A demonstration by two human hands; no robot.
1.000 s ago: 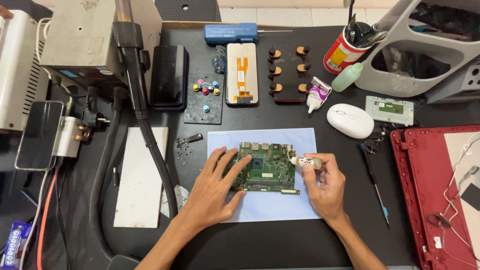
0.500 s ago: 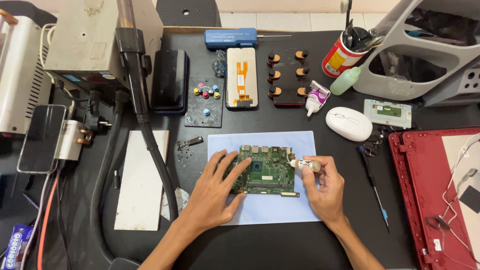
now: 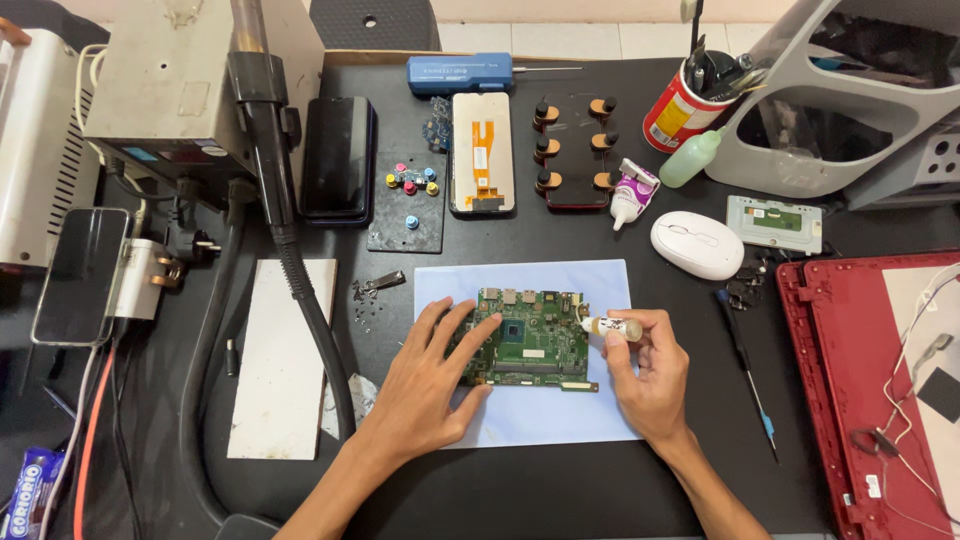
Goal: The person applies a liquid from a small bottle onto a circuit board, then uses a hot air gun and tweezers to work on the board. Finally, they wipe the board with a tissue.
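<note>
A green circuit board [image 3: 535,338] lies on a pale blue sheet [image 3: 540,415] in the middle of the black desk. My left hand [image 3: 430,375] rests flat on the board's left side, fingers spread, pressing it down. My right hand [image 3: 650,375] grips a small syringe-like tube [image 3: 612,326], held sideways with its tip pointing at the board's right edge.
A white mouse [image 3: 696,244], a screwdriver [image 3: 745,365] and a red laptop shell [image 3: 880,390] lie to the right. Behind the sheet are a phone screen [image 3: 482,152], a dark phone [image 3: 338,158], a glue tube [image 3: 630,193] and a tool cup [image 3: 685,105]. A black hose [image 3: 300,270] and a white slab [image 3: 283,355] sit left.
Both hands have stayed in place; the tube stays at the board's right edge. The camera has shifted slightly.
</note>
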